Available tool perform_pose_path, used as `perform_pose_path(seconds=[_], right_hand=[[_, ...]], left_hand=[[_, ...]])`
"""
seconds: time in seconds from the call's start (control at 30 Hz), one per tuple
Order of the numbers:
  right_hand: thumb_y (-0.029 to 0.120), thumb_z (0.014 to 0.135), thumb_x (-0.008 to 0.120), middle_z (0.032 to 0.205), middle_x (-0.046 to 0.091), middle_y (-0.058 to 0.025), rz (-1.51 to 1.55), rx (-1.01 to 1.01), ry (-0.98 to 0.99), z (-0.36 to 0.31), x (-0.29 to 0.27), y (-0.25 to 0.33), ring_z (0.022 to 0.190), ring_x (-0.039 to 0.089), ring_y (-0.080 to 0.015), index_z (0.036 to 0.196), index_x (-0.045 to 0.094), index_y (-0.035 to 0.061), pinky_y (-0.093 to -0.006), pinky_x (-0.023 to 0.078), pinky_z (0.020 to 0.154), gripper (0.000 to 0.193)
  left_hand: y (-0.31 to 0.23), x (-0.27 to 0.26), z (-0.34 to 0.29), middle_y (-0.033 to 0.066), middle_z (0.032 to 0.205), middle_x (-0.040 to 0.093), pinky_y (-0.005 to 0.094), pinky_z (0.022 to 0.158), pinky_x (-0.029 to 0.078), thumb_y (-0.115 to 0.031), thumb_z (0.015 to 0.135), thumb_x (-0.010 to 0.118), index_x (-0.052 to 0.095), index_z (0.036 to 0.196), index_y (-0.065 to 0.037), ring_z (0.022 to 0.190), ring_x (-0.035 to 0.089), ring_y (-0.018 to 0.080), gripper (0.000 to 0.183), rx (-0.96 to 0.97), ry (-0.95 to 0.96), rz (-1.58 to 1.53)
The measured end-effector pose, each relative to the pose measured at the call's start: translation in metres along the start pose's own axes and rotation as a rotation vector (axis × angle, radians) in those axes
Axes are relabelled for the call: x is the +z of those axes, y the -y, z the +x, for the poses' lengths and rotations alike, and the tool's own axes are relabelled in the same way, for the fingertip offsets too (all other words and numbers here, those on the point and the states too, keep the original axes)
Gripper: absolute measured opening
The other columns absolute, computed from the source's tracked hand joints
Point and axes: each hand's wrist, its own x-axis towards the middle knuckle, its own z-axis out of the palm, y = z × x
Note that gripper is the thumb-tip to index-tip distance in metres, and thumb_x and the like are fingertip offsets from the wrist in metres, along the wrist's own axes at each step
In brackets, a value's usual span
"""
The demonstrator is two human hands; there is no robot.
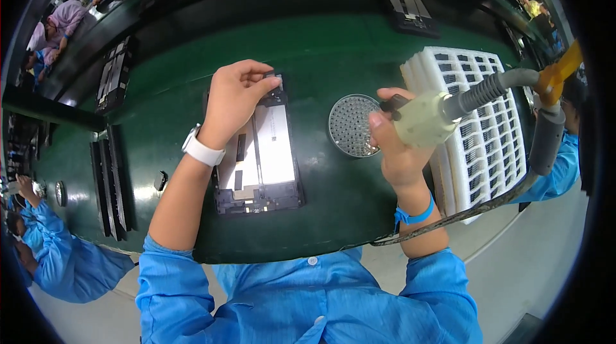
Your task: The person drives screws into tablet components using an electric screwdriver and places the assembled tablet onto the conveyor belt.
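Steadying the tablet (277, 145), left of the round tray (331, 120), should help: the left hand (239, 92) has fingers narrowed at its far edge, any hold unclear. The right hand (404, 158) grips the screwdriver (420, 122) right of the tray, best lowered upright.

No words, numbers, brands or signs can be read. Small dark marks (274, 129) are borne by the bright panel (279, 154) of the opened tablet (262, 205), but whether print or a code is formed by them cannot be told at this size.
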Motion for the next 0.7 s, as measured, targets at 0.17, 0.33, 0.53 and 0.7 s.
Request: perform_pose_path(seconds=[0.17, 0.33, 0.53, 0.7], right_hand=[[-0.003, 0.078, 0.077, 0.104, 0.065, -0.0097, -0.003, -0.058, 0.004, -0.003, 0.0, 0.002, 0.08, 0.057, -0.0086, 0.108, 0.056, 0.0005, -0.024, 0.048, 0.07, 0.037], [-0.002, 0.078, 0.077, 0.101, 0.066, -0.0083, 0.003, -0.033, 0.002, -0.006, 0.001, 0.004, 0.079, 0.057, -0.0077, 0.106, 0.059, 0.0002, -0.0239, 0.048, 0.069, 0.034], [-0.003, 0.077, 0.077, 0.101, 0.067, -0.0079, 0.028, -0.031, 0.004, -0.005, 0.005, 0.003, 0.075, 0.057, -0.0077, 0.107, 0.061, -0.0016, -0.0232, 0.048, 0.067, 0.034], [0.004, 0.081, 0.079, 0.094, 0.063, -0.002, -0.054, -0.057, -0.001, -0.004, 0.001, 0.002, 0.076, 0.058, -0.0072, 0.108, 0.065, 0.0011, -0.0229, 0.049, 0.068, 0.031]], left_hand=[[-0.005, 0.006, 0.007, 0.0036, 0.081, 0.068, 0.0203, 0.065, 0.05, -0.007, 0.088, 0.074, 0.068, 0.102, 0.008, 0.07, 0.061, 0.0068, 0.021, 0.036, 0.047, 0.234], [-0.01, 0.004, 0.006, 0.0069, 0.082, 0.069, 0.0206, 0.06, 0.048, -0.006, 0.089, 0.072, 0.064, 0.1, 0.003, 0.064, 0.059, 0.0072, 0.017, -0.125, 0.02, -0.25], [-0.005, -0.01, 0.007, -0.0002, 0.078, 0.063, 0.0189, 0.053, 0.04, -0.006, 0.093, 0.068, 0.061, 0.103, -0.001, 0.058, 0.052, 0.004, 0.013, -0.17, 0.12, -0.362], [-0.018, -0.013, 0.004, 0.0019, 0.079, 0.064, 0.0191, 0.054, 0.045, -0.005, 0.092, 0.067, 0.062, 0.105, 0.002, 0.058, 0.056, 0.0053, 0.016, -0.228, 0.123, -0.41]])
